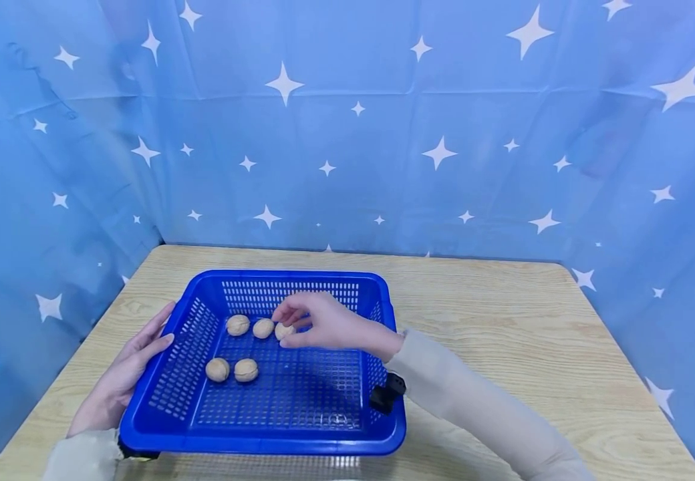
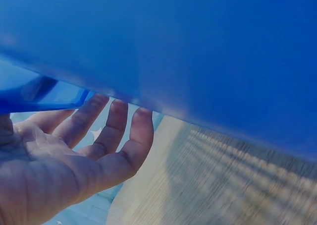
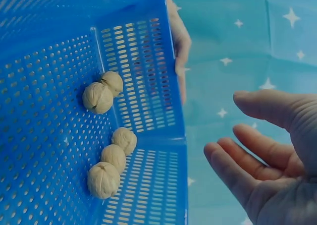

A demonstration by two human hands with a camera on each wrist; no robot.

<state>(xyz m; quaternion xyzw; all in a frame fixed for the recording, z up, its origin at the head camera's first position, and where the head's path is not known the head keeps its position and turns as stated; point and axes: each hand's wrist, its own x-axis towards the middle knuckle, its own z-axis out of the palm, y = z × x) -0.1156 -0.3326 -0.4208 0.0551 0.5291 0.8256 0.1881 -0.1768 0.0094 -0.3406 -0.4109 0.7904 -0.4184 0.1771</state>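
Note:
A blue plastic basket (image 1: 263, 446) with slotted walls fills the near left of the table. Several walnuts (image 1: 218, 369) lie on its mesh floor towards the left, in a front pair and a back row. My left hand (image 1: 121, 377) grips the basket's left rim, thumb at the top edge; bent fingertips (image 2: 142, 117) meet the basket from outside in the left wrist view. Over the back of the basket hovers my right hand (image 1: 323, 324), fingers loosely spread, overlapping the rightmost walnut in the head view. In the right wrist view its thumb and fingers are apart with nothing between them.
The wooden table (image 1: 504, 334) extends to the right of the basket. Blue cloth with white stars (image 1: 347, 133) hangs behind the table and along its sides. A small black device (image 1: 387, 393) sits at my right wrist, overlapping the basket's right wall.

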